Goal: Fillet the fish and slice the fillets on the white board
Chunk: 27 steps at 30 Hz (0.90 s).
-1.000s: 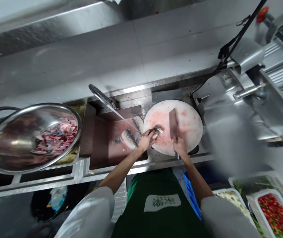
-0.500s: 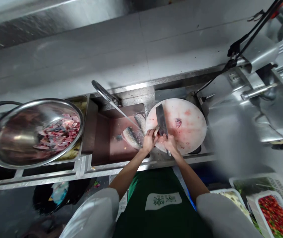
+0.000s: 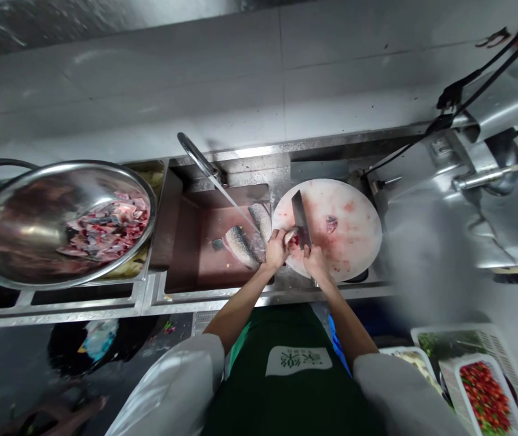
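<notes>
My right hand (image 3: 317, 263) is closed round the handle of a cleaver (image 3: 301, 219), whose broad blade stands over the left part of a round white chopping board (image 3: 356, 242). At the board's left edge my left hand (image 3: 277, 249) grips a piece of fish (image 3: 292, 237), its red flesh against the blade. A small scrap of fish (image 3: 331, 223) lies on the board amid pinkish stains. Just left, two larger pieces of fish, one silvery with dark skin (image 3: 240, 246) and one behind it (image 3: 261, 221), rest in the brown sink (image 3: 190, 248).
Water runs from a curved tap (image 3: 195, 152) into the sink. On the left stands a large steel bowl (image 3: 26, 230) with chopped fish (image 3: 113, 227) in it. Low at the right is a white basket of red chillies (image 3: 486, 396). A grey blur covers part of the right side.
The view has shifted slightly. The fish piece in my left hand is turned so more red flesh shows, and the cleaver blade looks narrower, tilted more upright.
</notes>
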Available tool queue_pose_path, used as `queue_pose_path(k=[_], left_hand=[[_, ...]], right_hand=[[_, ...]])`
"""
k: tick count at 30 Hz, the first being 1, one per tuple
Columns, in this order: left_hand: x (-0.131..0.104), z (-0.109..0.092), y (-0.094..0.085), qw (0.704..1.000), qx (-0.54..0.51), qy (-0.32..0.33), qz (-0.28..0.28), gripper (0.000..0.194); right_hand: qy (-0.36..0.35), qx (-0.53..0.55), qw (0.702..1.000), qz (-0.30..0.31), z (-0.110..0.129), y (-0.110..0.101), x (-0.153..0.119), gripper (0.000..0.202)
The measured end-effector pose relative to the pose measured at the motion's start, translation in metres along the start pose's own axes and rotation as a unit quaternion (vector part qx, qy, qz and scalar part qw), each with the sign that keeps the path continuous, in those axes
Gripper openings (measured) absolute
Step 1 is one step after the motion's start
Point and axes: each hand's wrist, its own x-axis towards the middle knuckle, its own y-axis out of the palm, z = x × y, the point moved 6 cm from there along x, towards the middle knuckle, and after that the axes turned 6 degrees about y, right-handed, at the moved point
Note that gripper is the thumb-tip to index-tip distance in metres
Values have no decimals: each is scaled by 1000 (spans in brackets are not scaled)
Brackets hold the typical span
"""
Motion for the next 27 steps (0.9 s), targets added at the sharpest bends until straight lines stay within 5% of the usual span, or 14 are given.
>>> queue_pose_path(k=[4,11,18,27], left_hand=[[6,5,0,999,-33,8,-10,22],[17,-4,3,998,-56,40,-1,22],[13,-7,-7,997,49,-27,58,32],[17,-9,-10,996,33,-38,72,34]], right_hand=[[-2,-35,999,9,0,-10,5,36],[-16,60,998,-14,22,8,24,43],[14,95,995,-36,3,10,32,44],[31,90,995,-19,16,30,23,52]])
